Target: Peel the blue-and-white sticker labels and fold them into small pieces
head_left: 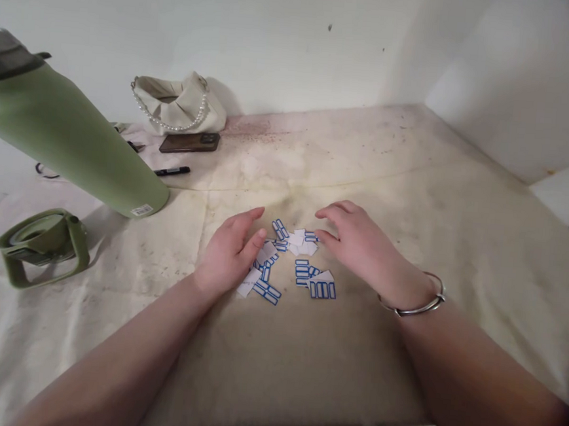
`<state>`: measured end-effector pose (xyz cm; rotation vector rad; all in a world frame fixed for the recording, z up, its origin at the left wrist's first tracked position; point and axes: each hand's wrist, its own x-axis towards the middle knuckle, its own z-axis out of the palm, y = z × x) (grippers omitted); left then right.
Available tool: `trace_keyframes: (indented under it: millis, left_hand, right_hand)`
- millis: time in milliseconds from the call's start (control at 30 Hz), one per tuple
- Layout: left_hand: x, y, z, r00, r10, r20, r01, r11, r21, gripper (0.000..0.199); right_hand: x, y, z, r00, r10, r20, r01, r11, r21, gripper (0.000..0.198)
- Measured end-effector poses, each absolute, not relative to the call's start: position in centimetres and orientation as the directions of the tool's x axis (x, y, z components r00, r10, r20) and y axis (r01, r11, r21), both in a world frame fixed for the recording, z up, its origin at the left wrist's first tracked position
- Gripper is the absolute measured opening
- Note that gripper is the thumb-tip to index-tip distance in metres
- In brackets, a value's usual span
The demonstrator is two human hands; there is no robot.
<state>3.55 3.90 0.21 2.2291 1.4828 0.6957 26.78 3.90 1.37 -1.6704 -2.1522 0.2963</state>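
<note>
Several small white paper pieces with blue-outlined boxes (322, 289) lie in a loose, overlapping heap on the covered table. Some show a plain white side (303, 247). My left hand (232, 251) is at the heap's left edge, thumb and fingers apart, partly covering a few pieces. Across from it, my right hand (354, 238) hovers at or touches the heap's right side; its thumb and fingers are spread, with nothing between them. A silver bracelet (419, 309) circles my right wrist. Whether the fingertips touch the paper is hard to tell.
A tall green tumbler (79, 125) stands at the left, with a green handled lid (40, 246) in front of it. Farther back are a white handbag (182, 103) with a pearl strap, a phone (189, 142) and a black marker (172, 171). White walls border the table (301, 372).
</note>
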Motion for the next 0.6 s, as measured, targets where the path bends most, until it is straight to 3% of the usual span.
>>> trace_keyframes:
  millis: [100,167,400,467,600]
  left_hand:
    - [3.9,3.4,0.5,0.508,0.858,0.074,0.818,-0.507,0.272,0.073]
    - [4.6,2.7,0.4,0.613,0.789,-0.024,0.780,-0.601,0.175,0.080]
    - [6.9,0.5,0.0,0.855,0.509,-0.096,0.518,-0.831,0.201,0.086]
    - [7.1,0.5,0.0,0.853,0.513,-0.097,0.522,-0.830,0.198,0.082]
    - [6.4,1.6,-0.2,0.697,0.712,-0.083,0.716,-0.689,0.110,0.074]
  right_hand:
    - [26.7,3.8,1.0,-0.243,0.952,0.185,0.882,0.296,-0.367,0.032]
    - [26.5,3.8,0.9,-0.263,0.950,0.169,0.875,0.308,-0.374,0.035]
    - [26.5,4.5,0.3,-0.235,0.957,0.170,0.851,0.287,-0.440,0.032]
    - [26.6,4.8,0.1,-0.209,0.962,0.178,0.846,0.269,-0.460,0.031]
    - [26.9,5.4,-0.3,-0.136,0.967,0.213,0.843,0.227,-0.488,0.028]
